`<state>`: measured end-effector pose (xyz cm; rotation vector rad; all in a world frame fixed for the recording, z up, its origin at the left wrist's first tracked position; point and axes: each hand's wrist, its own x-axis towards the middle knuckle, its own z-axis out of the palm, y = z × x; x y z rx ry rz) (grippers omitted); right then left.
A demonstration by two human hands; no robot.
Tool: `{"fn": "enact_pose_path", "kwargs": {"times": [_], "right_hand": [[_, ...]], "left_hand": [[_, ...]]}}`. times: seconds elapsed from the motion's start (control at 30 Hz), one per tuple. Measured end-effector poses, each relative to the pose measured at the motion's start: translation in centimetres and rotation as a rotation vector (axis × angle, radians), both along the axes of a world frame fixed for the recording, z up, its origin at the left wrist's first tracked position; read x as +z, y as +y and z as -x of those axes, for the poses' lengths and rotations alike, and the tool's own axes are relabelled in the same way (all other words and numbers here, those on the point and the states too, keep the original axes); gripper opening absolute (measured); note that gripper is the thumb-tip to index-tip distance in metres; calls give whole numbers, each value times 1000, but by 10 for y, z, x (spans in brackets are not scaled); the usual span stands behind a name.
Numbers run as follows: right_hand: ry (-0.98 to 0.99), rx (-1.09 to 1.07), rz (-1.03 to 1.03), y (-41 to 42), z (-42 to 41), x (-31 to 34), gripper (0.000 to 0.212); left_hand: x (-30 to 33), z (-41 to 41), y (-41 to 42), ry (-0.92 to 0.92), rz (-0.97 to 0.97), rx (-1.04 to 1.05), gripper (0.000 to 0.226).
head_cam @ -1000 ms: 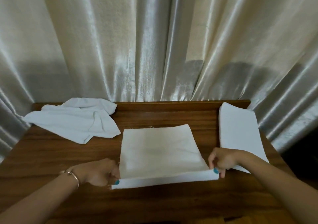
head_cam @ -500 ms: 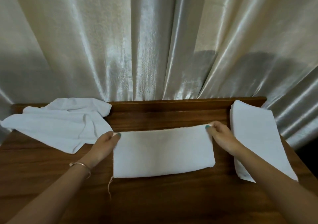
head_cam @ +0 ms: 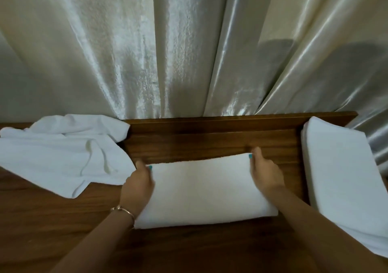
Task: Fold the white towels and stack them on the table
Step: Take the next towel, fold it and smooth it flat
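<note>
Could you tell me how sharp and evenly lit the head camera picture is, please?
Head view: slight motion blur softens both the left hand and the right hand on the folded towel; the satin curtain throws bright glare streaks with grey shadow patches at right; wide-angle distortion bows the table back edge.

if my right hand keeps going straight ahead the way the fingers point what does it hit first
Probably bare table beyond the folded towel, then the raised wooden back ledge and the curtain. The right hand looks clear of the towel stack, though depth is unclear.
</note>
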<state>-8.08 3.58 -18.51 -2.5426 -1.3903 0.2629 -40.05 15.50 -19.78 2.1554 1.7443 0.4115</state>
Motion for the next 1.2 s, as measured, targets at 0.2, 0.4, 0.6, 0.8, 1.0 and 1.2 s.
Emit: {"fn": "enact_pose_path", "kwargs": {"times": [0.2, 0.4, 0.6, 0.8, 1.0, 1.2], "right_hand": [[-324, -55, 162, 6, 23, 6, 42], [-107, 97, -209, 28, 115, 7, 52], [22, 284, -44, 19, 139, -34, 53], [-22, 380, 98, -1, 106, -29, 64], [-90, 121, 188, -38, 43, -28, 65], [-121, 101, 139, -44, 55, -20, 73]], "left_hand": [[-1, -6, -5, 111, -150, 1, 12], [12, -62, -47, 94, -388, -82, 29], [-28, -76, -80, 129, -128, -195, 53], [-22, -42, -74, 267, -65, -98, 64], [-24, -2, -64, 210, 47, -81, 71], [-5, -19, -75, 287, -72, -72, 67]]}}
